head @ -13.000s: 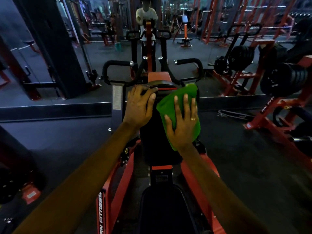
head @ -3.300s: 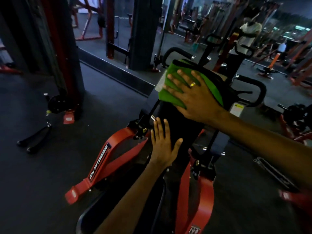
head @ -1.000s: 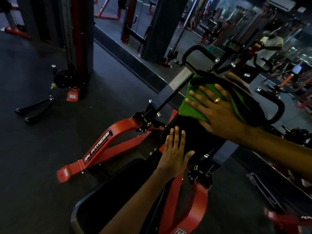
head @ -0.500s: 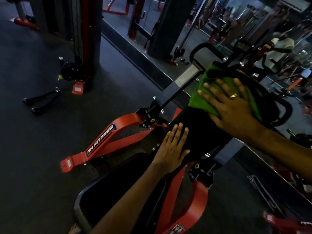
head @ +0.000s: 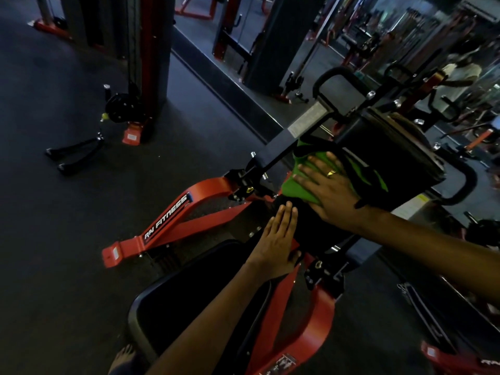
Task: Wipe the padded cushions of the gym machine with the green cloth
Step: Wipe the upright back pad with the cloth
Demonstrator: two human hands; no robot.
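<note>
The fingers (head: 311, 169) of my right hand (head: 328, 194) lie straight and spread, pressing the green cloth (head: 295, 189) flat against the upright pad (head: 378, 163) of the machine. They push on it without grasping it. My left hand (head: 276, 244) is also released, its fingers straight and close together, resting flat on the lower end of the same pad and holding nothing. It looks to be bracing the pad.

The cloth sits on the near face of the pad, low on the side toward the grey arm (head: 284, 147), mostly under my palm, with a green corner showing past my knuckles.

I judge the wipe of this pad to be under way, with the seat cushion (head: 167, 307) below my left forearm not yet reached by the cloth. The next stroke calls for steady flat pressure, sliding the cloth along the face without letting it bunch or slip off the pad's edge.

The grey arm and its bolts are just beside the cloth's outer edge, so I would keep my fingertips inboard. The red frame (head: 173, 217) runs below. The curved black handle (head: 332, 74) stands beyond the top of the pad. Toward the seat there is open room, and the dark floor (head: 67, 239) on my left is well apart from the work.
</note>
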